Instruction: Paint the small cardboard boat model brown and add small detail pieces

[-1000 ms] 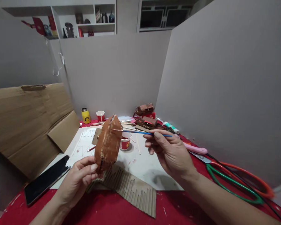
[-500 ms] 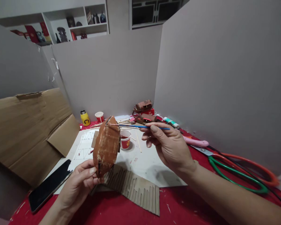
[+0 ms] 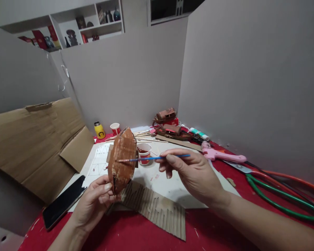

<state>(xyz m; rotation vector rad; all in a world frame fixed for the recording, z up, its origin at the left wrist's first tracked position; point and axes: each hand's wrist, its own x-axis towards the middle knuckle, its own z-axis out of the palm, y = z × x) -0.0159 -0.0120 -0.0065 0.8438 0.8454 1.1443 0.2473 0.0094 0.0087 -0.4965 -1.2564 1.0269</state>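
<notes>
My left hand (image 3: 94,202) grips the lower end of a brown painted cardboard boat hull (image 3: 122,157) and holds it upright above the table. My right hand (image 3: 191,172) pinches a thin blue paintbrush (image 3: 157,158), whose tip touches the middle of the hull. Just behind the hull stands a small red and white paper cup (image 3: 144,152) with dark red paint in it, on a white sheet (image 3: 162,181).
A corrugated cardboard strip (image 3: 157,209) lies on the red table under my hands. A black phone (image 3: 64,202) lies at the left beside a big cardboard sheet (image 3: 34,139). A pink glue gun (image 3: 219,155), large scissors (image 3: 282,198), model boats (image 3: 170,127), wooden sticks, a yellow bottle (image 3: 99,130) and grey partition boards surround.
The brush tip has moved down from the hull's top edge to its middle. My right hand came lower with it. The view shifted slightly.
</notes>
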